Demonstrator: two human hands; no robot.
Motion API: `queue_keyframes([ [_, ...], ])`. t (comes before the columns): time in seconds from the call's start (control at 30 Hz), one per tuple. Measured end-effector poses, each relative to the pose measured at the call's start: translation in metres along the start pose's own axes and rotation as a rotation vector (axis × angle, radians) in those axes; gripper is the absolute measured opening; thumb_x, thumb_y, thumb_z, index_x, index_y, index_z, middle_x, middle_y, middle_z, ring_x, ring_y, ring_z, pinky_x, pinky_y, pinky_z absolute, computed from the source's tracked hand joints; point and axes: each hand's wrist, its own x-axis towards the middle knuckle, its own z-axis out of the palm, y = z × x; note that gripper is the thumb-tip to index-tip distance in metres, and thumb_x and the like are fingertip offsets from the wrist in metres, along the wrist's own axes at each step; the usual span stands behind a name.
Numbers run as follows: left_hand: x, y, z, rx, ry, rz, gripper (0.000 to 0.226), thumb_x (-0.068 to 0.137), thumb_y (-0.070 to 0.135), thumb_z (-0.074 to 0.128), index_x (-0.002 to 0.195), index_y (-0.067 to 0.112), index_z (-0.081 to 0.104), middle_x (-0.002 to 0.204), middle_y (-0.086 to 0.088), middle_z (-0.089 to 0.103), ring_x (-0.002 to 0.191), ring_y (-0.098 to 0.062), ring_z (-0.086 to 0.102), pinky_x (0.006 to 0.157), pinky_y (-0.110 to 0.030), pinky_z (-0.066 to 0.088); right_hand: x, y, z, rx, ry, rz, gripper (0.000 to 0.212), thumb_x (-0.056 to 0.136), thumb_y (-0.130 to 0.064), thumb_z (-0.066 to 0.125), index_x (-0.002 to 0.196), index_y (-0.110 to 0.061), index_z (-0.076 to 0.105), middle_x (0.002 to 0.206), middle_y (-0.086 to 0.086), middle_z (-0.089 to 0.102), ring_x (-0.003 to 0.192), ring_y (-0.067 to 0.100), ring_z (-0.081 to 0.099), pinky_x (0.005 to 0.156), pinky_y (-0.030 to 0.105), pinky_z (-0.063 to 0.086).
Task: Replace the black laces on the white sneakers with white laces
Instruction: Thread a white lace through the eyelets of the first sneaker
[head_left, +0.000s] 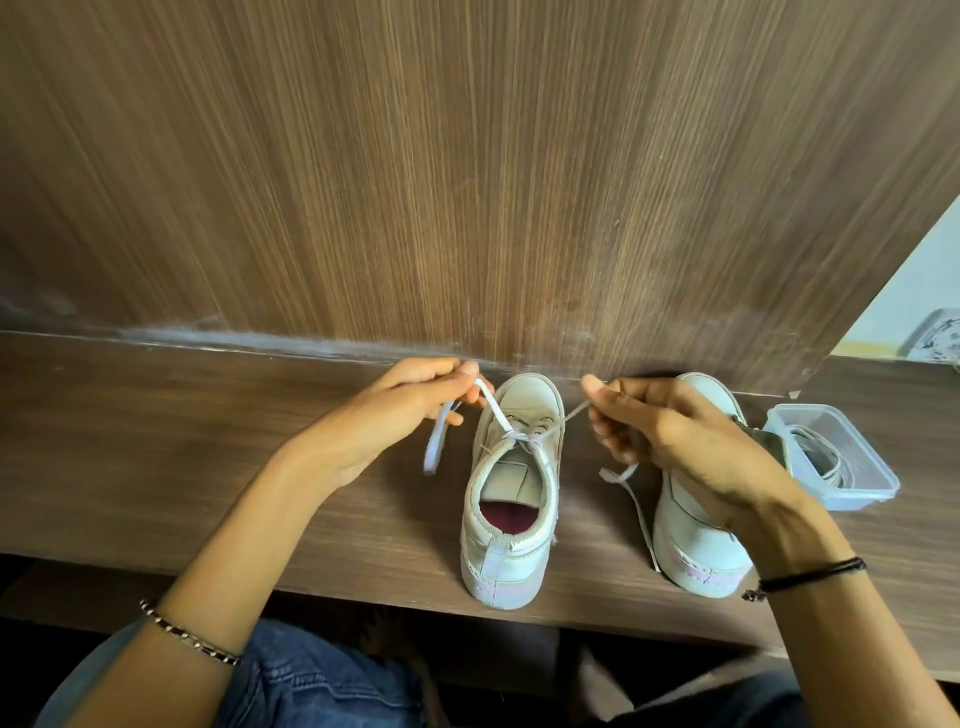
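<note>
Head view: a wooden wall panel (467, 156) with vertical grain fills the upper two-thirds of the frame. Below it a dark wooden ledge (156, 467) runs across the whole width, and blue jeans (311, 686) show at the bottom edge.

Two bare forearms reach up from the lower corners. The left hand (410, 410), just left of centre, pinches one end of a white lace (498, 410) between thumb and fingers, and the loose tail hangs below its palm. The right hand (670, 436), right of centre, has its fingers curled round the other end, whose tail drops down between the two shoes. The hands are apart, and the lace stretches between them.

A white sneaker (511, 499) stands at centre frame, heel toward the camera, and the lace crosses at its upper eyelets. A second white sneaker (691, 545) stands just to its right, partly behind the right hand.

At the right a clear plastic container (878, 478) sits on the ledge, holding a coil of laces (826, 457); their colour is hard to tell.

A beaded bracelet (192, 634) circles the left wrist, a black thread band (810, 577) the right.
</note>
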Motion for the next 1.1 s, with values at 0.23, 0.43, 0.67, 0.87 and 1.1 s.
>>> queue_keyframes([
  [0.23,-0.003,0.018,0.016,-0.527,0.037,0.077,0.024,0.101,0.023,0.052,0.088,0.004,0.062,0.093,-0.010,0.073,0.106,-0.029,0.071,0.105,-0.041,0.051,0.008,-0.013,0.015,0.430,0.032,-0.120,0.039,0.104,-0.026,0.051,0.070,-0.012,0.063,0.110,0.014,0.072,0.103,0.019,0.067,0.080,0.025,0.051],
  [0.43,0.003,0.022,0.034,-0.560,0.072,0.118,0.023,0.093,0.035,0.064,0.083,0.015,0.068,0.079,-0.001,0.063,0.075,-0.014,0.060,0.104,-0.050,0.044,0.011,-0.013,0.034,0.571,-0.008,-0.170,0.025,0.107,-0.022,0.048,0.091,-0.007,0.059,0.086,0.012,0.065,0.080,0.020,0.065,0.075,0.025,0.056],
  [0.67,-0.002,0.019,0.033,-0.345,0.014,0.124,0.020,0.105,0.022,0.051,0.098,0.015,0.069,0.087,0.001,0.060,0.076,-0.013,0.052,0.088,-0.042,0.041,0.016,-0.003,0.038,0.360,0.066,-0.229,0.021,0.105,-0.020,0.053,0.105,-0.007,0.070,0.082,0.005,0.057,0.066,0.014,0.046,0.068,0.027,0.043],
  [0.87,0.002,0.010,0.034,-0.275,0.028,0.153,0.022,0.099,0.030,0.059,0.099,0.012,0.073,0.081,-0.008,0.050,0.066,-0.011,0.046,0.072,-0.024,0.046,0.018,0.004,0.039,0.251,0.037,-0.244,0.019,0.104,-0.016,0.054,0.100,-0.006,0.070,0.083,0.004,0.059,0.063,0.011,0.041,0.061,0.023,0.038],
  [1.1,0.006,-0.003,0.030,-0.161,-0.001,0.163,0.019,0.099,0.027,0.066,0.111,0.013,0.070,0.099,-0.009,0.072,0.076,-0.016,0.053,0.083,-0.043,0.046,0.023,0.014,0.036,0.165,0.067,-0.235,0.013,0.102,-0.007,0.060,0.112,0.000,0.065,0.087,0.007,0.072,0.065,0.012,0.051,0.061,0.018,0.045],
])
